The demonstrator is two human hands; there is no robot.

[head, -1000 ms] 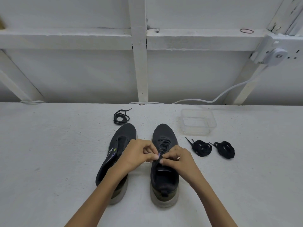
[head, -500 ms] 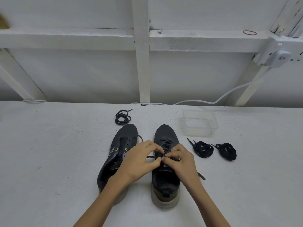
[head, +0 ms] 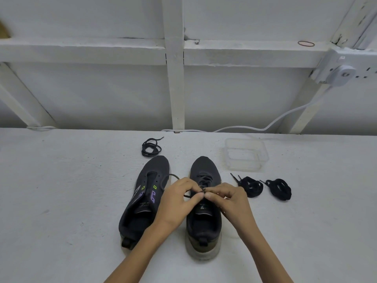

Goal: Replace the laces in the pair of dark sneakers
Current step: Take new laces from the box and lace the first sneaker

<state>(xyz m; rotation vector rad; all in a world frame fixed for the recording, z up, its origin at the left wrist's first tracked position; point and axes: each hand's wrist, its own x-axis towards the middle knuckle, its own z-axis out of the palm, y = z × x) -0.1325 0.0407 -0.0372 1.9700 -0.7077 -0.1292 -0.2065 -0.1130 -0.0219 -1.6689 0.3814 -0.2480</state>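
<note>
- While two dark sneakers stand side by side on the white bench (head: 61,201), toes pointing away from the person, both hands meet over the right sneaker (head: 204,225).
- The left hand (head: 175,203) and the right hand (head: 231,202) each pinch one thin dark lace (head: 173,177) between thumb and forefinger. The remaining fingers (head: 228,194) are curled in, and the two sets of fingertips sit just beside each other above the tongue.
- One slack loop of that lace arcs from the left hand over the inner edge of the left sneaker (head: 142,203), which leans to the left and shows green and purple marks by its eyelets.
- Dark lacing crosses the right sneaker's forward eyelets, just beyond the hands.
- Three more black laces lie loose on the bench: one coil (head: 151,148) beyond the left sneaker's toe, and two bundles, the near bundle (head: 251,186) and the far bundle (head: 280,188), side by side to the right of the right hand.
- One clear plastic container (head: 264,154) sits beyond the two bundles, near the right sneaker's toe; only its own see-through base shows inside.
- One white cable (head: 275,123) runs along the back of the bench up to a white plug unit (head: 342,74) on the frame.
- One rubber band (head: 306,43) lies on the ledge above.
</note>
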